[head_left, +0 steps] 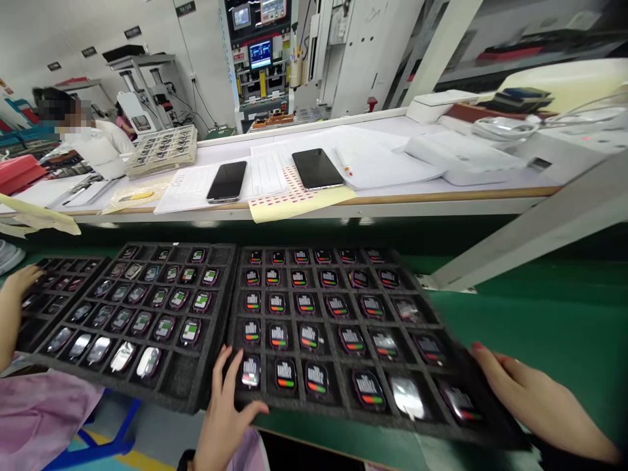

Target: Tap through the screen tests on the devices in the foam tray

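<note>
A black foam tray (338, 353) with several rows of compartments lies in front of me, tilted in the view. Smartwatches (316, 378) sit in its compartments, their lit screens showing white figures and red-green bars. My left hand (226, 409) grips the tray's near left corner, thumb over the front edge and fingers along the left side. At the right edge, my right hand (532, 396) holds the tray, with some fingers hidden. Touching its left side is a second foam tray (179, 376) of watches, some with green-and-white screens; its near right compartment has no watch.
Another person's hand (23, 281) rests at a third foam tray (34, 324) on the far left. A raised shelf (422, 196) behind the trays bears two phones (318, 168), papers and a clear tray (164, 149). A slanted white post (520, 229) stands to the right.
</note>
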`<state>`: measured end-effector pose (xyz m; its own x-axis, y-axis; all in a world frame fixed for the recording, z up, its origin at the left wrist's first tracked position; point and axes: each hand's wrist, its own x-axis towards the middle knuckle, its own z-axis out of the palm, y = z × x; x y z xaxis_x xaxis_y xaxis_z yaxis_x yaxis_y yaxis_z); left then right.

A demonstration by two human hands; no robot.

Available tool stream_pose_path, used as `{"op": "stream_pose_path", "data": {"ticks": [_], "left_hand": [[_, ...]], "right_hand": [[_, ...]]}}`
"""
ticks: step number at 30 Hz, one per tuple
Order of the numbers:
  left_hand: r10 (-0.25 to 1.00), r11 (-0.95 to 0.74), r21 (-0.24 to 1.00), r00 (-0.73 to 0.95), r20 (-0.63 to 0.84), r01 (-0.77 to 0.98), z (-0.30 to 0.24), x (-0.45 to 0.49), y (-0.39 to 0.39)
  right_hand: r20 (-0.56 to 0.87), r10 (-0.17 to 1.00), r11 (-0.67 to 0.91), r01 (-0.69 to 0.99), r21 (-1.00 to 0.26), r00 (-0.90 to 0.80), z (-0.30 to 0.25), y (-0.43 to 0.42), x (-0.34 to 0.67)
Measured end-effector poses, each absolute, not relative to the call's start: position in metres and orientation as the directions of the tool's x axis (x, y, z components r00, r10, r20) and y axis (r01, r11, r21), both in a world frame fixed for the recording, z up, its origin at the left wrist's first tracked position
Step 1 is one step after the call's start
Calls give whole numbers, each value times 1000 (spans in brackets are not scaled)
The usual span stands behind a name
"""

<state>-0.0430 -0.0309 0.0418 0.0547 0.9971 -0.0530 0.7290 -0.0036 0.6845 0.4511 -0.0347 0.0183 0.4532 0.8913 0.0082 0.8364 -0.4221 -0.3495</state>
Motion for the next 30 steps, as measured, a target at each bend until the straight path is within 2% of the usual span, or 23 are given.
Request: {"op": "stream_pose_path", "data": {"ticks": [1, 2, 5, 7, 9, 12, 15, 18, 20, 24, 30], "left_hand": [[998, -17, 686, 53, -31, 727, 44, -40, -27], [999, -27, 688, 52, -15, 725, 47, -38, -24], [999, -17, 680, 33, -10, 733, 56, -31, -21], [1000, -11, 659, 22, -9, 752, 61, -27, -23], [1000, -26, 634, 23, 13, 773, 61, -25, -29], [996, -60, 597, 12, 85, 800, 54, -21, -40], [978, -113, 544, -3, 207, 832, 40, -16, -47], [925, -198, 488, -3, 379, 850, 27, -11, -48], [868, -230, 461, -33, 496, 857, 22, -9, -46], [795, -242, 419, -69, 602, 875, 14, -6, -42], [794, -263, 395, -35, 607, 880, 11, -7, -42]], "right_hand": [[-79, 858, -492, 767, -412, 508, 28, -25, 444], [-102, 846, -508, 734, -450, 523, 35, -17, 440], [-171, 847, -519, 712, -472, 504, 43, -4, 436], [-152, 855, -502, 717, -483, 496, 43, -4, 437], [-48, 867, -448, 732, -513, 497, 46, -10, 431], [126, 892, -283, 754, -592, 434, 57, -25, 393], [307, 943, 114, 745, -657, 126, 68, -35, 327], [528, 836, 493, 631, -599, -150, 67, -36, 265], [613, 757, 625, 524, -579, -226, 60, -32, 237], [696, 683, 709, 434, -556, -223, 43, -25, 213], [649, 711, 686, 470, -555, -271, 38, -28, 216]]}}
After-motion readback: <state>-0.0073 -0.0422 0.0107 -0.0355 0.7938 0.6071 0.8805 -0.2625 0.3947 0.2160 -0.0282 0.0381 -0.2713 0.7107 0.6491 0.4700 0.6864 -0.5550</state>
